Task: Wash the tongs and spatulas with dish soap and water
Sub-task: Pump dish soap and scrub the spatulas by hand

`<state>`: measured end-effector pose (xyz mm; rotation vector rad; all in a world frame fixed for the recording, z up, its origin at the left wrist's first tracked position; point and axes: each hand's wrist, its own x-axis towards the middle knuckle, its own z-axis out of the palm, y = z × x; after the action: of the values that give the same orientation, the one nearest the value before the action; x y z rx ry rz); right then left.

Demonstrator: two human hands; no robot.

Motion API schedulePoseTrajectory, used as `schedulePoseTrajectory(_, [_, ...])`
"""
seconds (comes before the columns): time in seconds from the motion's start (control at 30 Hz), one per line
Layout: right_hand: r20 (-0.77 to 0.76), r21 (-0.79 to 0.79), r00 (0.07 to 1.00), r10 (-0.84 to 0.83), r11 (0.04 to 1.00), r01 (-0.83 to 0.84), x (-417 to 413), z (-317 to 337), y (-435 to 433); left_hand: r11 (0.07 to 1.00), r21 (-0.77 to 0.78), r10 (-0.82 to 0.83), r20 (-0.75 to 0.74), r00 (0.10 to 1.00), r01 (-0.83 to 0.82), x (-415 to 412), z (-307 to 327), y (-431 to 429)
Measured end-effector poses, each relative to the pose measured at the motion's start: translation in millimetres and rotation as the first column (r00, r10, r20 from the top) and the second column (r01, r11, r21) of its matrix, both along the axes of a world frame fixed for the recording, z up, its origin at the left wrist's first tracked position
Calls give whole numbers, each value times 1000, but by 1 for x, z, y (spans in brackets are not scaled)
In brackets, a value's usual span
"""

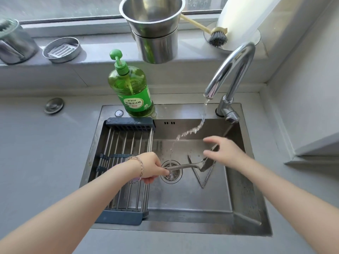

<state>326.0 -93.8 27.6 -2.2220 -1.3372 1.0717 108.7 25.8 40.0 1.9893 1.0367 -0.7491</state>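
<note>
Reaching in over the near sink rim [183, 229] with both bare forearms. Beside the roll-up drying rack [124, 143], gripping a steel spatula [183, 166] by its handle with the left hand [152, 166], fingers curled round it, above the drain [174, 176]. Crossing steel tongs [202, 180], splayed in a V on the sink floor. Holding the right hand [223, 151] spread wide over the blade, contact unclear, below the running faucet [233, 70].

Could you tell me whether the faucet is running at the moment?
On: water streams from the faucet spout down into the sink, toward the drain.
</note>
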Motion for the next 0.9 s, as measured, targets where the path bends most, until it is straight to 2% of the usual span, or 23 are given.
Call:
schedulePoseTrajectory(0.07, [255, -61, 917, 306, 952, -300, -17, -7, -8, 990, -115, 91, 54, 994, -85, -9, 1, 3])
schedulePoseTrajectory(0.1, [353, -23, 857, 376, 919, -393, -25, -10, -10, 983, -152, 111, 64, 992, -100, -13, 2, 4])
schedulePoseTrajectory(0.17, [494, 113, 773, 398, 852, -512, -37, -16, -11, 980, -172, 116, 68, 991, -103, -22, 4, 5])
schedulePoseTrajectory(0.23, [569, 185, 726, 386, 800, -571, -45, -15, -7, 981, -172, 100, 57, 993, -89, -31, 8, 6])
schedulePoseTrajectory(0.3, [596, 165, 699, 395, 791, -589, -57, -7, 3, 990, -137, 35, 36, 999, -30, -37, 14, 5])
schedulePoseTrajectory(0.33, [596, 143, 689, 411, 791, -595, -63, -2, 9, 996, -83, -23, 21, 1000, 25, -39, 18, 5])
schedulePoseTrajectory(0.4, [586, 106, 664, 465, 768, -632, -72, 10, 24, 982, 121, -143, -14, 990, 144, -40, 25, 5])
schedulePoseTrajectory(0.47, [520, 63, 670, 530, 758, -649, -79, 30, 45, 940, 313, -152, 18, 988, 138, -41, 30, 8])
schedulePoseTrajectory(0.5, [505, 68, 690, 519, 772, -631, -80, 39, 56, 931, 354, -119, 67, 991, 88, -43, 31, 12])
schedulePoseTrajectory(0.57, [341, 130, 803, 489, 822, -555, -81, 63, 79, 931, 364, -34, 150, 988, -23, -47, 34, 21])
schedulePoseTrajectory(0.63, [72, 262, 948, 311, 911, -319, -82, 88, 107, 934, 330, 74, 198, 977, -137, -53, 35, 32])
schedulePoseTrajectory(0.67, [-64, 279, 980, 186, 947, -161, -82, 99, 124, 931, 306, 133, 221, 966, -198, -56, 34, 36])
schedulePoseTrajectory(0.7, [-195, 264, 979, 61, 965, -8, -82, 110, 143, 923, 286, 188, 246, 951, -256, -57, 33, 41])
schedulePoseTrajectory(0.77, [-421, 153, 898, -132, 965, 214, -82, 124, 182, 895, 265, 276, 300, 913, -358, -60, 30, 50])
schedulePoseTrajectory(0.9, [-587, -137, 757, -286, 957, 255, -94, 142, 237, 851, 188, 400, 375, 836, -491, -58, 24, 68])
